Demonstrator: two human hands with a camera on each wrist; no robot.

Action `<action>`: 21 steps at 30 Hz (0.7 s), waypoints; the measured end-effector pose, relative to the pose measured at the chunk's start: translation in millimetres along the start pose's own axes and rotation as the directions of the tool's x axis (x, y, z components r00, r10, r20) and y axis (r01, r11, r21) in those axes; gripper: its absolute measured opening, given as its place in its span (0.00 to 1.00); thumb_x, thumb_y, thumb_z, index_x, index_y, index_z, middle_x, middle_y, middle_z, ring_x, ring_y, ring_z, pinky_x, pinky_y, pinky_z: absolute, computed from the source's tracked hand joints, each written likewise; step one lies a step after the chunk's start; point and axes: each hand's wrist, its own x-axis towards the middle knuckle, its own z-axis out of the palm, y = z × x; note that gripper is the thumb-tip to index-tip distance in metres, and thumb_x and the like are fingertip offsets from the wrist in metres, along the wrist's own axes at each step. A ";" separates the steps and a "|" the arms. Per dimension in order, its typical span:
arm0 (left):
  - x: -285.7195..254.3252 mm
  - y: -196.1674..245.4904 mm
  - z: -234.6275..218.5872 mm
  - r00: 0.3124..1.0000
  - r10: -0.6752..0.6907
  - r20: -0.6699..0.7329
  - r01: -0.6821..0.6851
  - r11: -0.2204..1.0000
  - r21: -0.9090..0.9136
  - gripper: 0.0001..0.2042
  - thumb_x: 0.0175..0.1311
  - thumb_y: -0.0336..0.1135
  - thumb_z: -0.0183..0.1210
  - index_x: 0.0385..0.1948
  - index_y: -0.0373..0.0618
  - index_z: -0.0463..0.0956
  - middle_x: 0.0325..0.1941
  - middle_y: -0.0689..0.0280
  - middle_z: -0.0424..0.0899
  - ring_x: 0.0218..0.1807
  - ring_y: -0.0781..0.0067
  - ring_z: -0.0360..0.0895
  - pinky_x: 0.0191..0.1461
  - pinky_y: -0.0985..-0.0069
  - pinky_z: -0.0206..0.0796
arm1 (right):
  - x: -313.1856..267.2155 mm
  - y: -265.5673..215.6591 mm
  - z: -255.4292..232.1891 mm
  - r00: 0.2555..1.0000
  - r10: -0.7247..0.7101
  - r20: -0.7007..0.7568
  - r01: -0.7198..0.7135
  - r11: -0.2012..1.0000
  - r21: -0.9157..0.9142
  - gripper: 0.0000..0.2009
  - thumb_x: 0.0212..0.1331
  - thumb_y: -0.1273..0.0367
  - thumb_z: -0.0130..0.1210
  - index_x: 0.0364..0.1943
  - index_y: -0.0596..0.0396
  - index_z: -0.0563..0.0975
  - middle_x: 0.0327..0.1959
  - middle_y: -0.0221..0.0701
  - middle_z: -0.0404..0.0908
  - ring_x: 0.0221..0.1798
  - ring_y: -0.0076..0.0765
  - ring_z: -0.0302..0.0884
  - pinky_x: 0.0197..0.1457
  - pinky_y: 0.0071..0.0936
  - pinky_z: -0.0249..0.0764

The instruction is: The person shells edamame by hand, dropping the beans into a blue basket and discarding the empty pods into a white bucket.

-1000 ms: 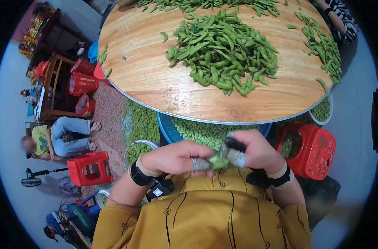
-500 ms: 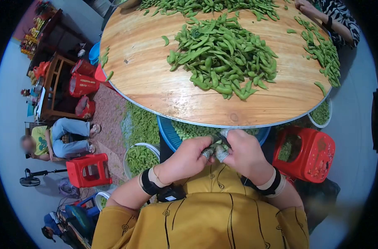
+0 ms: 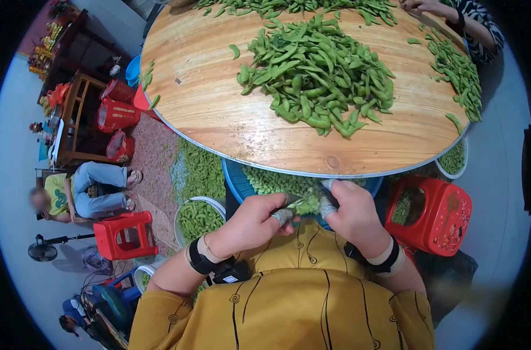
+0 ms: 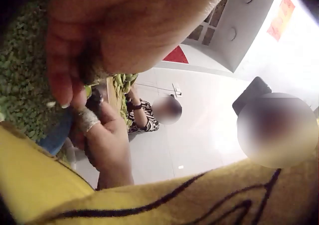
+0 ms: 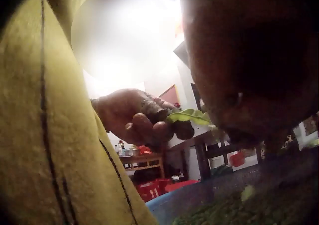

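An edamame pod (image 3: 305,205), split and pale green inside, spans the gap between both hands over a blue basin (image 3: 233,179) of shelled beans (image 3: 271,182). My left hand (image 3: 255,220) pinches its left end between thumb and fingers. At the other end, my right hand (image 3: 356,214) holds it with curled, wrapped fingers. Grey tape wraps digits on both hands. In the right wrist view the pod (image 5: 192,116) sticks out from the left fingertips toward the right hand, and a loose bean (image 5: 247,192) shows above the basin.
A big pile of pods (image 3: 324,76) lies on the round wooden table (image 3: 219,125), whose edge overhangs the basin. A white bucket of pods (image 3: 198,220) stands at left, a red stool (image 3: 449,219) at right. Another person's hand (image 3: 423,7) is at the table's far right.
Half a second ago both hands were close together around a pod; now they are farther apart, with the split pod showing between them. The person across has moved a hand further over the table.
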 end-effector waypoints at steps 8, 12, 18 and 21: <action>0.2 7.1 -1.1 0.997 -0.069 -0.033 0.072 0.993 0.093 0.06 0.67 0.25 0.48 0.37 0.36 0.74 0.30 0.67 0.81 0.30 0.82 0.77 0.36 0.82 0.72 | -2.8 -18.2 -11.9 0.989 -0.014 -0.147 0.009 0.999 -0.039 0.10 0.45 0.76 0.57 0.33 0.62 0.73 0.27 0.46 0.73 0.29 0.54 0.74 0.33 0.41 0.72; -1.1 8.7 -1.7 0.996 0.088 -0.010 -0.085 0.983 0.165 0.06 0.67 0.28 0.48 0.35 0.37 0.75 0.28 0.68 0.80 0.29 0.83 0.77 0.34 0.83 0.71 | 0.1 -10.2 -11.6 0.979 0.204 0.012 -0.199 0.941 0.272 0.09 0.48 0.77 0.55 0.35 0.62 0.73 0.29 0.47 0.75 0.30 0.54 0.75 0.35 0.35 0.73; -7.3 0.6 -5.4 1.000 0.005 0.002 -0.005 1.000 0.016 0.06 0.68 0.29 0.49 0.35 0.38 0.74 0.28 0.68 0.81 0.28 0.82 0.77 0.33 0.83 0.71 | 1.5 -9.8 -9.0 0.934 0.326 0.147 -0.352 0.767 0.536 0.09 0.50 0.76 0.54 0.36 0.62 0.73 0.30 0.48 0.75 0.33 0.55 0.75 0.36 0.35 0.72; -10.0 -3.5 -10.6 0.997 -0.020 -0.072 0.027 0.995 0.098 0.06 0.67 0.30 0.50 0.35 0.37 0.74 0.27 0.67 0.81 0.27 0.82 0.77 0.31 0.82 0.72 | -2.4 -4.3 -5.1 0.988 0.151 -0.008 -0.147 0.973 0.178 0.09 0.50 0.75 0.55 0.37 0.62 0.73 0.30 0.48 0.75 0.34 0.56 0.75 0.37 0.37 0.72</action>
